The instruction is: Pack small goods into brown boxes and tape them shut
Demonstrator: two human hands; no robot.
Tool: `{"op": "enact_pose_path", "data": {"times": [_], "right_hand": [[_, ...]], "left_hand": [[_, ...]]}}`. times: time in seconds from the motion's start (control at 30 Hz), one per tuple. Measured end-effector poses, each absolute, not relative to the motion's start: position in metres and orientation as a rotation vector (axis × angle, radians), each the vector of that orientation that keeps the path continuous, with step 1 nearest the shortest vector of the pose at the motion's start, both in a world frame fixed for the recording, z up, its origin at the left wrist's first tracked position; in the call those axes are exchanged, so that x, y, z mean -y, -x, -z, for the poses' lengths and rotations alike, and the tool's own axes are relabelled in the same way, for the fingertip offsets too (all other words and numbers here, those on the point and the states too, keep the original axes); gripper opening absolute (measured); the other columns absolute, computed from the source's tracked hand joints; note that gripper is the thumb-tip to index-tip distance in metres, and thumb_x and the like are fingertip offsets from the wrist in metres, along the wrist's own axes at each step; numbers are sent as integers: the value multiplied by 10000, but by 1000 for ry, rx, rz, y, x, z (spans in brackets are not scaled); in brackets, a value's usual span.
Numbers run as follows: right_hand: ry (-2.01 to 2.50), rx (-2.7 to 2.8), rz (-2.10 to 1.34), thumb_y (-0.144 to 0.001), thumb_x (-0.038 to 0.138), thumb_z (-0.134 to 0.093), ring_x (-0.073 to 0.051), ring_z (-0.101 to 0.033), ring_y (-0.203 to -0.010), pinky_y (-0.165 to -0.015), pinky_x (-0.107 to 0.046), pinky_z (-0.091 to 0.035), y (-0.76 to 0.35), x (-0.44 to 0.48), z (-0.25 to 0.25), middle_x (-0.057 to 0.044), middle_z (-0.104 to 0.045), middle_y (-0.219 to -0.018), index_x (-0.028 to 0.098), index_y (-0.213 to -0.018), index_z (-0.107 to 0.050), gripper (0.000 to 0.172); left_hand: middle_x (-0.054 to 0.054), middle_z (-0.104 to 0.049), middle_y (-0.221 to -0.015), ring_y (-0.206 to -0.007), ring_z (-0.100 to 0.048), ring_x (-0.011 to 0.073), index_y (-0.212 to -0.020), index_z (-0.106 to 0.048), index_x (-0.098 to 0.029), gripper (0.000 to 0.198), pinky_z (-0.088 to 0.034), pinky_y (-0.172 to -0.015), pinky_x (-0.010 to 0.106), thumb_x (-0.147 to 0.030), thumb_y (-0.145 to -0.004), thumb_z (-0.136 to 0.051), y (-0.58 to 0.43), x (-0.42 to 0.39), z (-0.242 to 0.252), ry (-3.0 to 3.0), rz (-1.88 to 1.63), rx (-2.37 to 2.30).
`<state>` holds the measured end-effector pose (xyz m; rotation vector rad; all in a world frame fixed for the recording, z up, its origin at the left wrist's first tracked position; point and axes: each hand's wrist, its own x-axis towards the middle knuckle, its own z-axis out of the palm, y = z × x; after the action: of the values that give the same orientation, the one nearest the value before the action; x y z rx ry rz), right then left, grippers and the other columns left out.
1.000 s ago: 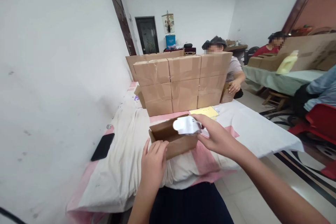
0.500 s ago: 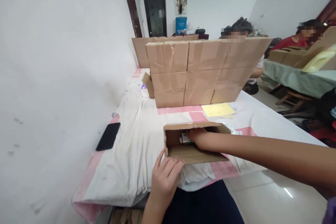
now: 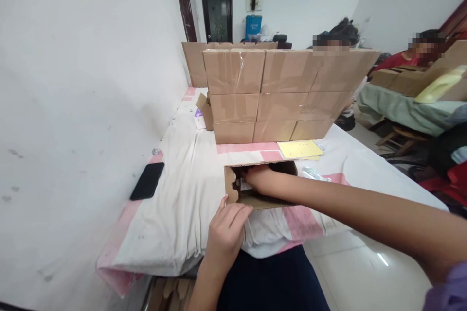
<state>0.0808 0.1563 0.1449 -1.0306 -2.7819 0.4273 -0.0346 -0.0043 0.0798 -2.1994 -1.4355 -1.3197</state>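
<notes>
An open cardboard box (image 3: 268, 202) lies before me at the table's near edge, its opening facing me. My left hand (image 3: 228, 223) grips the box's lower left edge, fingers bent over the cardboard. Deep inside the box is my right hand (image 3: 258, 178), its fingers closed and partly hidden by the palm and box wall. A small white bottle (image 3: 244, 185) shows under the right hand and appears held by it; most of it is covered. A notched flap (image 3: 230, 183) stands at the box's left side.
Taped cartons (image 3: 280, 95) are stacked across the table behind the box. Yellow sheets (image 3: 301, 149) lie in front of them, and clear plastic (image 3: 314, 173) sits right of the box. A black phone (image 3: 148, 181) rests at left near the wall. Two people sit beyond.
My right hand has moved left inside the box, the white bottle shifting with it. The box has turned a little, and its left notched flap now shows. My left hand stays at its corner.
</notes>
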Motion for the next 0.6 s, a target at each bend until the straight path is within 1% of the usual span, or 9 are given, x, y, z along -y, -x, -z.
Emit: {"op": "enact_pose_path", "data": {"times": [0.07,0.13,0.17,0.23,0.3,0.37,0.4,0.5,0.6], "right_hand": [[920,2878,-422,-777,162,-800,-326,-714,-941,-875,-434,-550,-98,-140,-174,-117,-766,-1016,181,-1066,-762,292],[762,2829,-435,-890,261,-704,-301,-709,-962,-841,-417,-555,-131,-119,-190,-82,-755,-1088,239,-1182,-719,294],[730,2688,-457,-962,301,-616,-274,-697,-1009,-871,-404,-548,-152,-109,-190,-58,-741,-1128,274,-1221,-690,271],[762,2271,-429,-988,295,-564,-255,-676,-1007,-871,-403,-544,-193,-93,-171,-52,-717,-1070,289,-1163,-676,208],[793,1884,-310,-983,286,-549,-285,-638,-1062,-917,-475,-526,-225,-83,-136,-79,-668,-1078,290,-1136,-655,186],[795,1522,-206,-967,373,-544,-349,-573,-1222,-1041,-605,-456,-238,-78,-101,-126,-601,-1206,275,-1152,-635,229],[808,1403,-224,-962,430,-530,-373,-534,-1291,-1077,-642,-424,-239,-78,-88,-146,-567,-1280,270,-1204,-610,301],[813,1387,-567,-973,596,-403,-377,-520,-1346,-1099,-636,-430,-226,-81,-69,-166,-574,-1356,255,-1296,-564,496],[712,1588,-804,-980,655,-365,-361,-541,-1325,-1129,-608,-409,-212,-88,-65,-134,-699,-1190,248,-1137,-673,534]], "left_hand": [[43,-717,-981,-949,-656,150,-1148,-618,-200,372,-469,-1114,442,32,-897,-470,37,4,-82,2195,1341,1437],[53,-683,-983,-955,-629,163,-1139,-623,-204,355,-515,-1049,413,16,-900,-478,40,6,-87,2210,1347,1425],[59,-655,-976,-954,-613,170,-1126,-627,-202,343,-535,-1005,392,12,-898,-487,41,8,-90,2212,1338,1435],[67,-591,-966,-957,-583,180,-1094,-633,-194,312,-553,-928,352,9,-890,-511,40,12,-97,2201,1304,1479],[68,-544,-974,-974,-567,185,-1077,-631,-190,291,-551,-908,339,5,-886,-532,36,17,-103,2183,1268,1502],[68,-527,-998,-1003,-565,189,-1082,-625,-197,276,-546,-907,331,-13,-895,-544,31,21,-107,2184,1251,1503],[68,-522,-1010,-1019,-567,189,-1091,-621,-202,268,-545,-903,323,-27,-903,-547,29,22,-109,2193,1255,1512],[71,-510,-1050,-1073,-581,181,-1097,-608,-215,227,-542,-904,292,-73,-935,-534,25,22,-111,2272,1315,1553],[74,-519,-1113,-1113,-595,162,-1093,-593,-233,199,-547,-925,268,-109,-959,-513,26,18,-109,2359,1381,1631]]}}
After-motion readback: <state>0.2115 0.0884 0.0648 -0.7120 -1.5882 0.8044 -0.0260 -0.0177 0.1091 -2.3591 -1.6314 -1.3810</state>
